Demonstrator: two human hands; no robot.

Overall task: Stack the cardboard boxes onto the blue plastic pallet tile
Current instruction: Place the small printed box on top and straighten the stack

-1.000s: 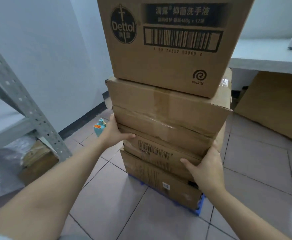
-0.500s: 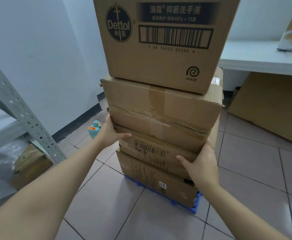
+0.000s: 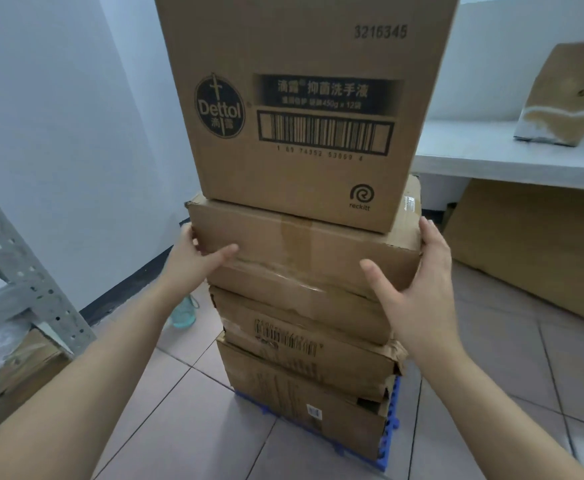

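Several cardboard boxes stand stacked on the blue plastic pallet tile (image 3: 392, 419), which shows only at the stack's lower right corner. The top box is a tall Dettol box (image 3: 304, 109). Under it sits a wide taped box (image 3: 301, 258). Below are a barcode box (image 3: 304, 344) and the bottom box (image 3: 301, 407). My left hand (image 3: 197, 258) rests on the left corner of the wide taped box, thumb on its front. My right hand (image 3: 422, 292) is spread at that box's right corner, fingers up its side.
A grey perforated metal rack (image 3: 17, 271) stands at the left with a wrapped box under it. A teal bottle (image 3: 183, 315) sits on the tiled floor behind my left arm. A white shelf (image 3: 512, 161) at the right carries a tilted box; flat cardboard leans beneath it.
Both hands have moved up from the barcode box to the corners of the wide taped box. The view has shifted upward and closer to the stack.
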